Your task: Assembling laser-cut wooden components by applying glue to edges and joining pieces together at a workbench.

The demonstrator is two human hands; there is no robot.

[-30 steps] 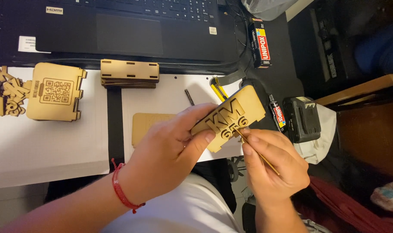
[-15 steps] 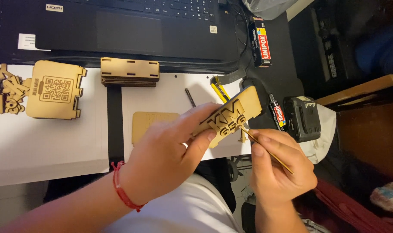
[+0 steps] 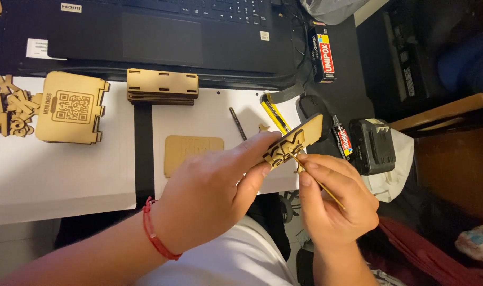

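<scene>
Since a moment ago, the cut-out wooden panel [image 3: 294, 142] has tipped flatter and more edge-on to the camera, and the right hand [image 3: 334, 204] has slid its thin wooden stick [image 3: 320, 182] up so the tip now meets the panel's lower edge. The left hand [image 3: 215, 193], a red cord bracelet [image 3: 155, 237] on its wrist, pinches the panel between thumb and fingertips, holding it in the air above the desk edge. The right hand is closed around the stick, thumb and forefinger pressing it near the tip. Behind the hands, on white paper [image 3: 61, 175], lies a blank wooden plate [image 3: 192, 152], with a dark pen-like rod [image 3: 237, 123] and a yellow utility knife [image 3: 275, 116] beside it. Further left sits a wooden panel engraved with a square code [image 3: 72, 108], and at the far left a heap of cut wooden letters [image 3: 5, 108]. A stack of slotted wooden strips [image 3: 162, 86] rests against the front of a black laptop [image 3: 162, 32]. To the right are a glue box [image 3: 323, 53], a small glue tube [image 3: 341, 139] and a black battery pack [image 3: 376, 144].
</scene>
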